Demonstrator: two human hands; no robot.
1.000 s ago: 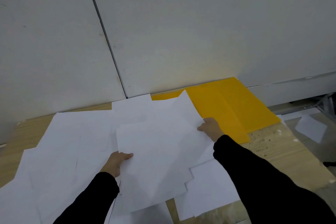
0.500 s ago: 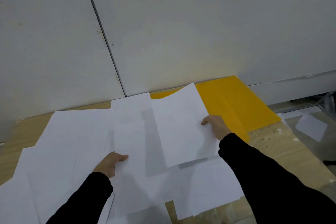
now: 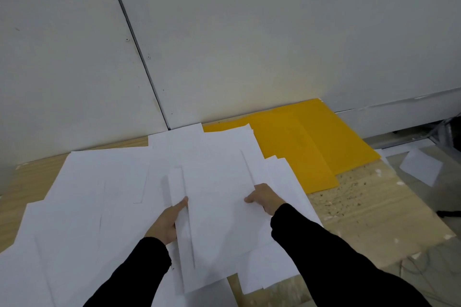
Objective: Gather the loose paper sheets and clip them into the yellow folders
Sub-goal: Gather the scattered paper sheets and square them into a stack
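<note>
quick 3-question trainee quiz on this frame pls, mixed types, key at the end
1. True or false: both the left hand and the right hand grip the small stack of sheets.
2. Multiple choice: the yellow folders lie (A) at the table's far right, against the wall; (B) under the left sleeve; (C) on the floor.
3. Fill in: one stray sheet lies off the table's right edge, on the ____.

Key: 1 true; 2 A; 3 floor.
</note>
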